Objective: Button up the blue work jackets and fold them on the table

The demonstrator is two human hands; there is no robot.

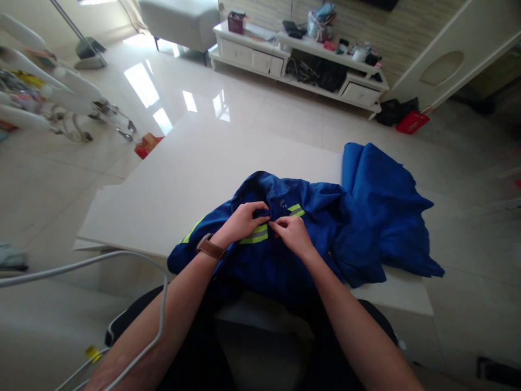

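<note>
A blue work jacket [309, 239] with yellow-green and grey reflective strips lies across the near edge of the white table [220, 146], part of it hanging toward my lap. Both hands meet at its front, by the edges of the front opening. My left hand [247, 218], with a brown-strapped watch on the wrist, pinches the cloth just above a reflective strip. Close beside it, my right hand [292, 231] has thumb and forefinger pressed together on the jacket's edge. Whatever small part lies between the fingertips is too small to make out.
More folded blue cloth [382, 201] is piled on the table's right end. A white cable [164, 293] loops over my left forearm. Beyond the table stand a low white cabinet [248, 57] and a grey ottoman [183, 24]. A white-armed rack [61, 87] is at left.
</note>
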